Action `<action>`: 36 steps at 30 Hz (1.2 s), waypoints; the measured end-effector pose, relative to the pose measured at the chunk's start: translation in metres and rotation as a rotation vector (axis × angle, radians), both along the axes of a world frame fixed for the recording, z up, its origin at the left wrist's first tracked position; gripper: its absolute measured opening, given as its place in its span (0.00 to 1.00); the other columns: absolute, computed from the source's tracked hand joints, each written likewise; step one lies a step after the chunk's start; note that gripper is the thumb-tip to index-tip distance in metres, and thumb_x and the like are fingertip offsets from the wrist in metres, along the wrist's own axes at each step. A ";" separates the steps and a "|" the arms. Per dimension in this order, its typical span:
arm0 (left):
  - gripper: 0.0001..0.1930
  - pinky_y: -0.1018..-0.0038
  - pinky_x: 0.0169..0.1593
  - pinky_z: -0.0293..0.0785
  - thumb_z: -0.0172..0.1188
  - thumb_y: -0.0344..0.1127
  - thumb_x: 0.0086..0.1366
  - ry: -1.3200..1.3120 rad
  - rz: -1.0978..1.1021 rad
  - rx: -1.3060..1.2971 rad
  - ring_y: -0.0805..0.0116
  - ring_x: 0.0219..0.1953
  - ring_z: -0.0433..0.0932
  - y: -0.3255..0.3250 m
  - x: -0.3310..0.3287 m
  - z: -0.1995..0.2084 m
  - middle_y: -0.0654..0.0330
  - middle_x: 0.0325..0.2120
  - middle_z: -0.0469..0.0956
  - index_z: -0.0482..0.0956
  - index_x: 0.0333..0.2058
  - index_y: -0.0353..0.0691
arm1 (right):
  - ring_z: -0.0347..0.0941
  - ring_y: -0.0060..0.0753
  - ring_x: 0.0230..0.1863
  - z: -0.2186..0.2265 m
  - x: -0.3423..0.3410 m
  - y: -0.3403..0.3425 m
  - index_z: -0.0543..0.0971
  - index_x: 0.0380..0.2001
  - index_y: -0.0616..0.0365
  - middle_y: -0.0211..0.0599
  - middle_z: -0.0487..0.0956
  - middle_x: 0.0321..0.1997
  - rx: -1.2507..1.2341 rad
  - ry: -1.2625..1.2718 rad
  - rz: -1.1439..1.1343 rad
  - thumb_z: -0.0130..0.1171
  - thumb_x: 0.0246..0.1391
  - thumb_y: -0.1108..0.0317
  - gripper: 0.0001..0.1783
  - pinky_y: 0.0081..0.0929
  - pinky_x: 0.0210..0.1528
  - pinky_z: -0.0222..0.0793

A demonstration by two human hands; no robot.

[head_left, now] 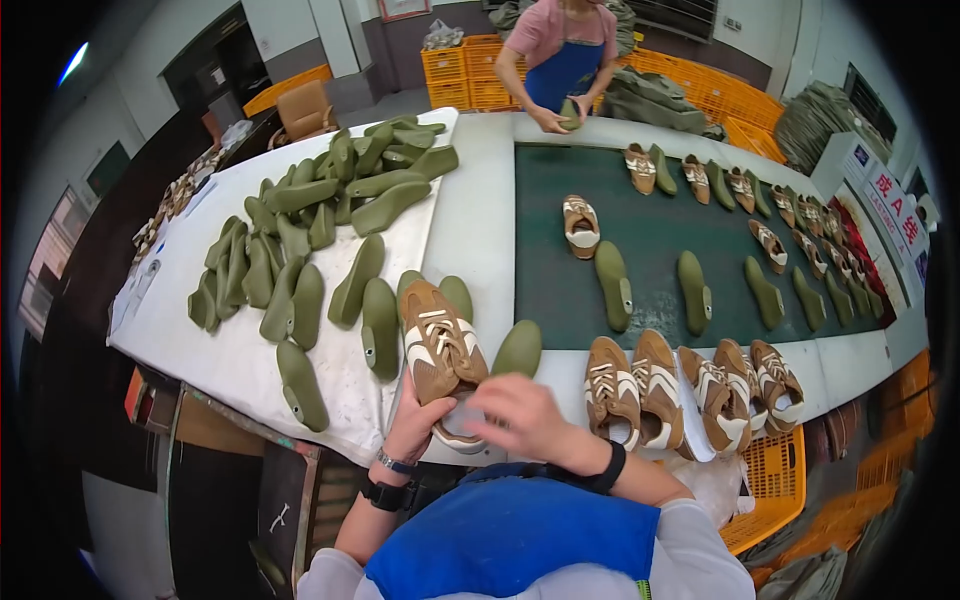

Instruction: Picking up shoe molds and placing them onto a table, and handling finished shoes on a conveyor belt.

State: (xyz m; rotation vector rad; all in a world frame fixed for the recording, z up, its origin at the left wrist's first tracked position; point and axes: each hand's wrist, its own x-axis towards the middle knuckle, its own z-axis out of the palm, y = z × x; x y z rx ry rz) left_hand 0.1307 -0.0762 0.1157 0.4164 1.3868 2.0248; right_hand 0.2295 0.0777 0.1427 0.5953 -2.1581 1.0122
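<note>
You are working on one brown shoe (430, 345) at the table's (480, 230) near edge, seemingly partway through the batch.
Your left hand (408, 425) is gripping its side toward the heel; your right hand (525, 415) is hovering at the opening, its grip impossible to tell. Shoes and green moulds are already lying along the dark belt (655, 250); more shoes (610, 390) are apparently waiting by your right arm, and a mould pile (340, 190) is filling the left. Bare tabletop is running between pile and belt.
</note>
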 end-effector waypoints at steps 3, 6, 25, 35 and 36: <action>0.36 0.74 0.52 0.63 0.54 0.20 0.47 -0.005 -0.029 0.004 0.70 0.51 0.66 -0.003 -0.003 0.000 0.59 0.49 0.64 0.52 0.57 0.38 | 0.73 0.42 0.34 0.000 -0.006 0.005 0.75 0.39 0.58 0.38 0.76 0.31 0.049 -0.175 -0.436 0.64 0.41 0.65 0.19 0.30 0.39 0.69; 0.36 0.75 0.54 0.62 0.55 0.22 0.48 -0.014 -0.061 -0.024 0.69 0.52 0.65 -0.003 -0.009 -0.002 0.58 0.50 0.64 0.52 0.57 0.36 | 0.73 0.44 0.36 -0.004 -0.021 0.005 0.73 0.42 0.59 0.42 0.76 0.35 -0.059 -0.141 -0.389 0.59 0.43 0.72 0.19 0.33 0.40 0.69; 0.23 0.65 0.52 0.65 0.61 0.32 0.51 1.106 0.129 -0.722 0.50 0.48 0.69 -0.084 -0.109 -0.067 0.48 0.43 0.71 0.70 0.46 0.35 | 0.76 0.33 0.31 -0.055 -0.006 0.028 0.71 0.47 0.59 0.45 0.78 0.33 -0.339 -0.365 -0.816 0.53 0.49 0.78 0.19 0.24 0.33 0.71; 0.32 0.46 0.55 0.54 0.61 0.54 0.43 1.228 0.019 -0.968 0.40 0.58 0.51 0.050 -0.166 -0.124 0.51 0.51 0.65 0.75 0.43 0.34 | 0.76 0.28 0.33 -0.054 0.026 0.003 0.71 0.48 0.60 0.44 0.78 0.33 -0.387 -0.363 -1.031 0.54 0.48 0.79 0.20 0.22 0.36 0.71; 0.28 0.49 0.56 0.55 0.60 0.52 0.43 1.199 -0.013 -0.946 0.40 0.57 0.52 0.056 -0.170 -0.128 0.52 0.46 0.69 0.78 0.35 0.32 | 0.76 0.28 0.33 -0.056 0.027 0.001 0.71 0.47 0.60 0.44 0.78 0.33 -0.357 -0.358 -1.058 0.54 0.48 0.79 0.20 0.22 0.36 0.71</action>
